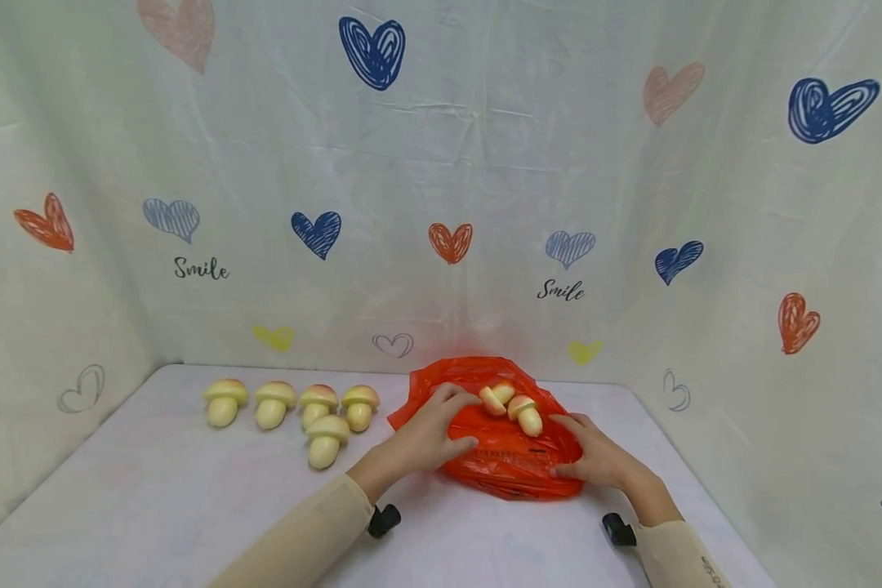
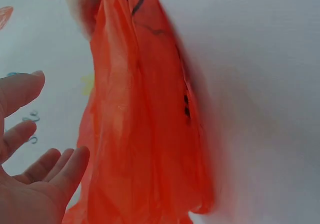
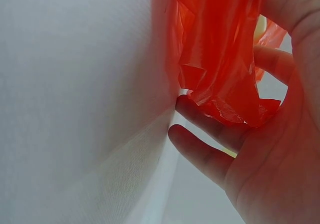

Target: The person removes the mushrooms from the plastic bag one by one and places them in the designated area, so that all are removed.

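A red plastic bag [image 1: 510, 457] lies spread on the table, with two mushroom-shaped pieces, cream with pink-tinged caps, at its opening: one mushroom [image 1: 496, 398] tilted, the other mushroom [image 1: 527, 416] with its stem toward the front. Over the bag's left side, my left hand [image 1: 429, 429] has its fingers spread and relaxed, holding nothing. The left wrist view shows that hand [image 2: 37, 169] beside the red plastic. At the right edge, my right hand [image 1: 599, 453] holds the bag's side between thumb and fingers; in the right wrist view, two fingers [image 3: 205, 156] extend below the crumpled film.
Left of the bag stand several more mushrooms, a row along the back with one mushroom [image 1: 325, 442] in front. A white cloth [image 1: 154, 490] covers the table. Behind and beside it hangs a white curtain [image 1: 485, 163] printed with hearts. Black wrist-camera mounts [image 1: 385, 521] sit under both wrists.
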Available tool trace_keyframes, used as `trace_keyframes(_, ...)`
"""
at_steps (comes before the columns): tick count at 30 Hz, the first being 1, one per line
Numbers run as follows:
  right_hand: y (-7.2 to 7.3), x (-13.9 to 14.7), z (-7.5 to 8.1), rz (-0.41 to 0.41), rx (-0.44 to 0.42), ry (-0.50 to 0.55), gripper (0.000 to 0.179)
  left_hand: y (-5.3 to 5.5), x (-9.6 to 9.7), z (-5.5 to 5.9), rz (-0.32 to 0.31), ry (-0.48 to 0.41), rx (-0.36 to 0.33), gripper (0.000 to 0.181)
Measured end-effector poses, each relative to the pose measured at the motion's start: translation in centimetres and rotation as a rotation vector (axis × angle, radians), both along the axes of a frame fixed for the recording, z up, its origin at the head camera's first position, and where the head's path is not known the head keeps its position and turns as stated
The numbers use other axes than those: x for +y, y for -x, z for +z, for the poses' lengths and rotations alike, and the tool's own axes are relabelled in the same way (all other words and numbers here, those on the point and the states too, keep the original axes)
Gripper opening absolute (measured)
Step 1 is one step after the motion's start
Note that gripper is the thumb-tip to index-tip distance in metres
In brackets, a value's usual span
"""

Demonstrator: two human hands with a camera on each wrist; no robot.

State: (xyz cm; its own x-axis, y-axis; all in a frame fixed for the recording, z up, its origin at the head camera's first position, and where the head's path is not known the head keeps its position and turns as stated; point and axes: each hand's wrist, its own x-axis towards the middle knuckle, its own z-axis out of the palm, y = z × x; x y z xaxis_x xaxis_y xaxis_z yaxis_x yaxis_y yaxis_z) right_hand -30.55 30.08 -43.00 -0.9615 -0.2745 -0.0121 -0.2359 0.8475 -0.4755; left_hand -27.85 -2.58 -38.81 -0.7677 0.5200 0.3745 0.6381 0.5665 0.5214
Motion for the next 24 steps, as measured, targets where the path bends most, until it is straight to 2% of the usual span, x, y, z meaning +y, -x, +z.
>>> trace_keyframes(8, -0.1, 0.0, 0.0, 0.029, 0.046, -0.004, 0.086, 2.8, 2.2, -0.7, 0.041, -0.006, -0.109, 0.051)
trace_keyframes(16, -0.2, 0.1, 0.1, 0.020, 0.034, -0.007, 0.085, 4.8, 3.9, -1.9, 0.079, -0.021, -0.208, 0.055)
trace_keyframes(24, -0.1, 0.0, 0.0, 0.025, 0.036, 0.001, 0.085, 6.2, 4.7, -2.5, 0.115, 0.015, -0.222, 0.057)
